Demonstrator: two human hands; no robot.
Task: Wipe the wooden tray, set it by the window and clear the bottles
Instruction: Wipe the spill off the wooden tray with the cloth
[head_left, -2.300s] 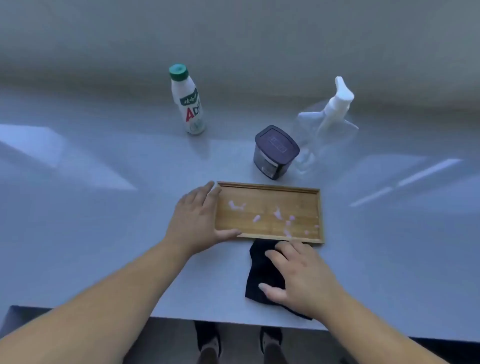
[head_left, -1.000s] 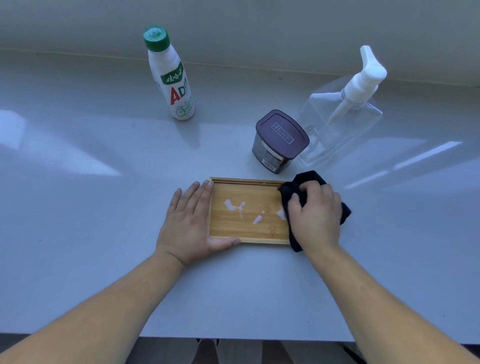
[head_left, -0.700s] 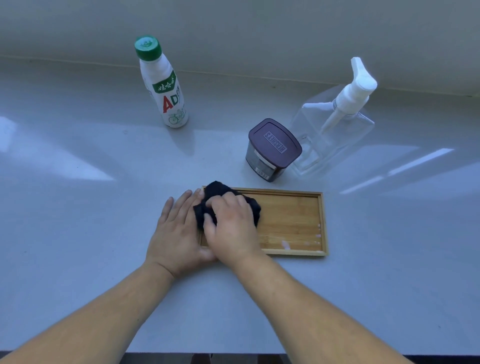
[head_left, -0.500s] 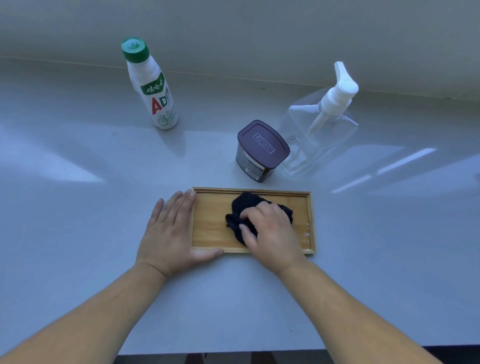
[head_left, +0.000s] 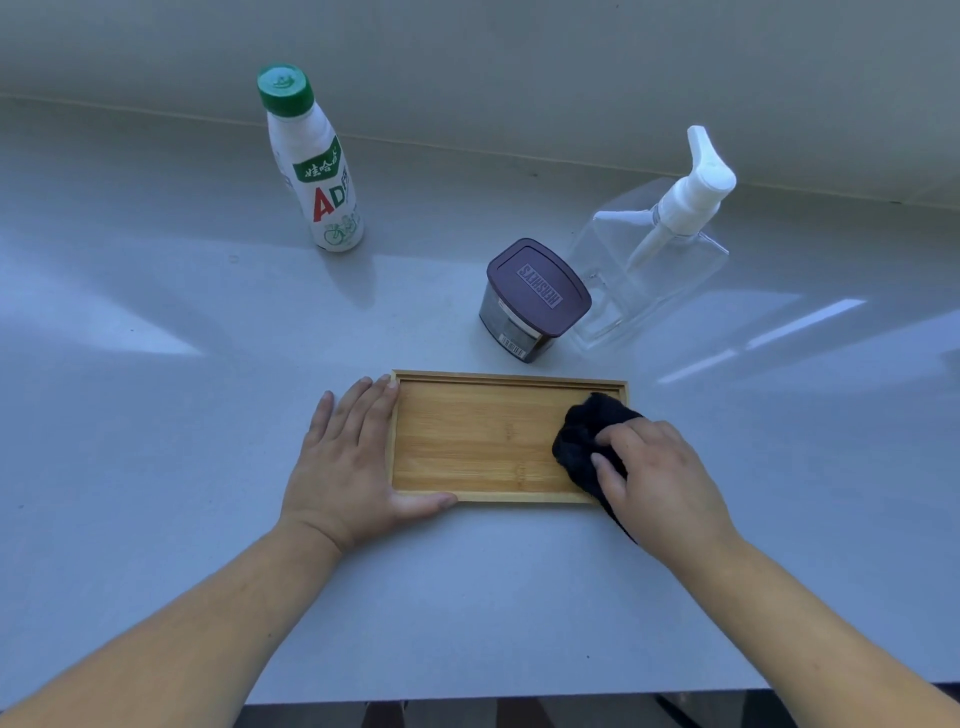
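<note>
A shallow wooden tray (head_left: 478, 441) lies flat on the grey counter in front of me, its visible floor free of white spots. My left hand (head_left: 353, 467) rests flat against the tray's left end, thumb along the near rim. My right hand (head_left: 654, 467) presses a bunched black cloth (head_left: 584, 441) onto the tray's right end. A white drink bottle (head_left: 317, 171) with a green cap stands at the back left. A clear pump bottle (head_left: 654, 260) with a white nozzle stands at the back right.
A dark jar (head_left: 530, 299) with a purple lid stands just behind the tray, touching the pump bottle's left side. The grey counter (head_left: 156, 415) runs back to a pale wall, and its near edge crosses the bottom of the view.
My right hand swept the cloth across the tray, to the left end and back to the right end. The white spots on the tray floor are gone. My left hand stayed put.
</note>
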